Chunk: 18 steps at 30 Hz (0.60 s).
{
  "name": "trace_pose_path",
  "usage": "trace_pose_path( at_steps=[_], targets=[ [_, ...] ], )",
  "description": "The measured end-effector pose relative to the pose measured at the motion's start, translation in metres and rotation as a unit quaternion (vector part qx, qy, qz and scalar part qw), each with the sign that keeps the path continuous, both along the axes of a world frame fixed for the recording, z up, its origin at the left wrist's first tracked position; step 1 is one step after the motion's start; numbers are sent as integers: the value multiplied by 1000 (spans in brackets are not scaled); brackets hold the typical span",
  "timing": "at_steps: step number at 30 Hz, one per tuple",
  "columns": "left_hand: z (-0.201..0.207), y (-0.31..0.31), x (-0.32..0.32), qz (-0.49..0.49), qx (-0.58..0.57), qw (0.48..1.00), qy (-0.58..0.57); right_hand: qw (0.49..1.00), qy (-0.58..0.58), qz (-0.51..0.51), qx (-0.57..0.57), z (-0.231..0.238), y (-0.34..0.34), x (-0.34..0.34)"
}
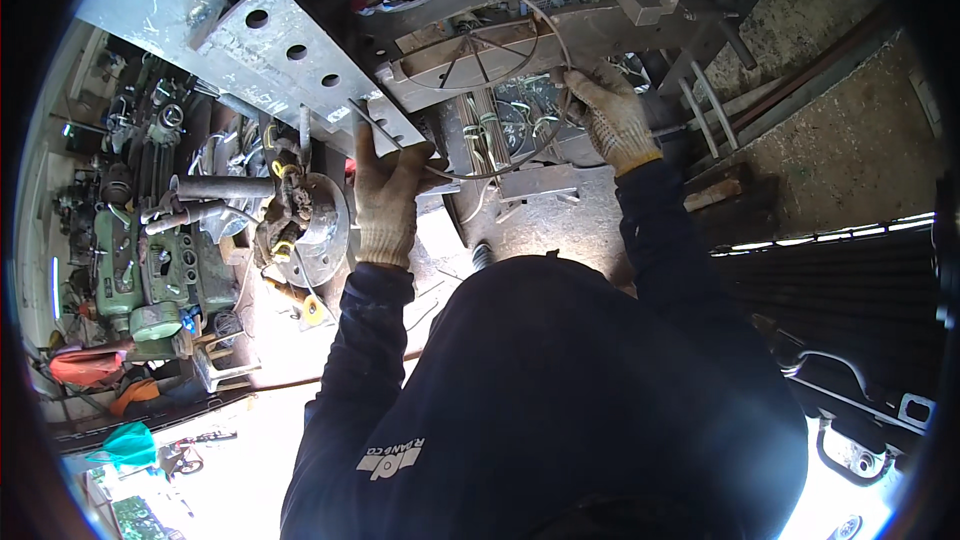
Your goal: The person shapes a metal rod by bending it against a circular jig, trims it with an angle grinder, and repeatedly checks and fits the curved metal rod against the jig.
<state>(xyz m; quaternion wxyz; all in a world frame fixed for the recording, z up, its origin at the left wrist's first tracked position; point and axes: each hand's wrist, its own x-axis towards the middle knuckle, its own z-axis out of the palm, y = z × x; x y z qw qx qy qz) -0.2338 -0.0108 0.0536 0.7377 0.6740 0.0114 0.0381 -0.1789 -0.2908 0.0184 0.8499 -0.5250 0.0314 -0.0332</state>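
Observation:
My left hand [385, 195], in a knit work glove, presses flat against the underside edge of a grey metal beam with round holes [290, 50]. My right hand [612, 115], also gloved, grips a thin curved metal wire ring [545, 130] that loops past a spoked round metal part [480, 55]. Bundles of straight rods tied with wire [490, 125] sit between my hands. Dark blue sleeves cover both forearms.
A wheel hub with brake parts [310, 225] hangs at the left, beside pipes [215, 187] and a green machine [130, 270]. Pale rods [705, 110] lean at the right near a concrete floor [840, 140]. A teal cloth [128, 443] lies at the lower left.

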Motion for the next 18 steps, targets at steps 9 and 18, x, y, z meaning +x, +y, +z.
trace_pose_path(
  at_steps=[9, 18],
  targets=[
    [-9, 14, 0, -128, -78, 989, 4, 985, 50, -37, -161, 3, 5, -10],
    [47, 10, -5, -131, 219, 960, -114, 589, -373, 46, -715, -55, -9, -1]
  ],
)
